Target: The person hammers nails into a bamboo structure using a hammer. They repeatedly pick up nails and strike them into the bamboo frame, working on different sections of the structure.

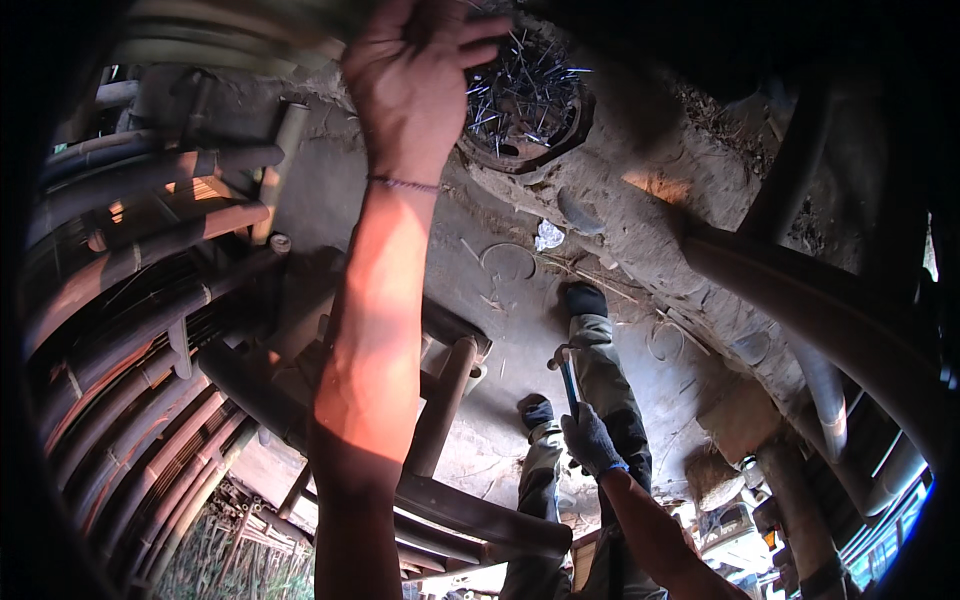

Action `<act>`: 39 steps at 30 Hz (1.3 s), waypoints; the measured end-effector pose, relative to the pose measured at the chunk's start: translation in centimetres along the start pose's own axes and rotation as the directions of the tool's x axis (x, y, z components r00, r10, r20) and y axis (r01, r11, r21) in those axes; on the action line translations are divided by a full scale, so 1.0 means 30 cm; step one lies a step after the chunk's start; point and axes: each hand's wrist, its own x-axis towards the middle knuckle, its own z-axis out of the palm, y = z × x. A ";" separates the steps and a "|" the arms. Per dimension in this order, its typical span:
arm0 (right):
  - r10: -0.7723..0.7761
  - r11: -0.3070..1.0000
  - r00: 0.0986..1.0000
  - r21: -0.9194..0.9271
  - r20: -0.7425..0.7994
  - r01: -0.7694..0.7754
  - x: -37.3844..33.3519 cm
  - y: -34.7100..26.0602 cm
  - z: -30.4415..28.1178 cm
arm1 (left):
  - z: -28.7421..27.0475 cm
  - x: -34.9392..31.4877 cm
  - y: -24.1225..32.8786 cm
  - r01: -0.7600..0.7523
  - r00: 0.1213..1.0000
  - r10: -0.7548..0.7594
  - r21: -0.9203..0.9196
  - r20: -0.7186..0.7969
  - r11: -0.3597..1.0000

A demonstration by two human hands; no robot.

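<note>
My left hand [410, 75], bare with a thin cord at the wrist, reaches to the top of the view. Its visible fingers are stretched out and apart, beside a round dark container [520, 158] heaped with long thin metal nails [520, 95]. The far part of that hand is cut off by the frame edge, and I see nothing in it. Lower down, my right hand [592, 440] wears a dark grey glove. It is wrapped round the handle of a hammer [571, 385], whose head points up in front of my right leg.
A bamboo frame [440, 405] stands beneath my left forearm. Stacked bamboo poles [140, 270] fill the left side. An earthen ledge [620, 215] and thick poles [800, 285] lie at right. A crumpled white scrap [548, 235] and a wire loop [510, 262] are on the floor.
</note>
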 end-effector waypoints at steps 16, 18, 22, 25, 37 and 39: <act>0.237 0.907 0.961 0.321 0.142 -0.271 0.219 -0.202 0.117 | -0.925 -0.635 -0.870 0.876 0.217 -0.976 0.443 -0.005 0.192; 0.261 0.884 0.951 0.353 0.167 -0.305 0.276 -0.174 0.180 | -0.951 -0.741 -1.026 0.807 0.290 -0.947 0.567 -0.136 0.166; 0.235 0.878 0.953 0.378 0.194 -0.293 0.348 -0.131 0.282 | -1.144 -0.935 -1.276 0.266 0.596 -0.797 0.913 0.095 0.309; 0.226 0.891 0.953 0.352 0.200 -0.285 0.388 -0.122 0.323 | -1.200 -0.972 -1.348 0.132 0.527 -0.846 0.976 0.080 0.174; 0.165 0.924 0.954 0.299 0.248 -0.238 0.426 -0.115 0.397 | -1.093 -0.951 -1.311 -0.220 0.340 -0.940 0.975 0.038 -0.040; 0.126 0.946 0.970 0.269 0.209 -0.181 0.436 -0.106 0.404 | -1.082 -0.953 -1.323 -0.241 0.321 -0.946 0.970 0.051 -0.029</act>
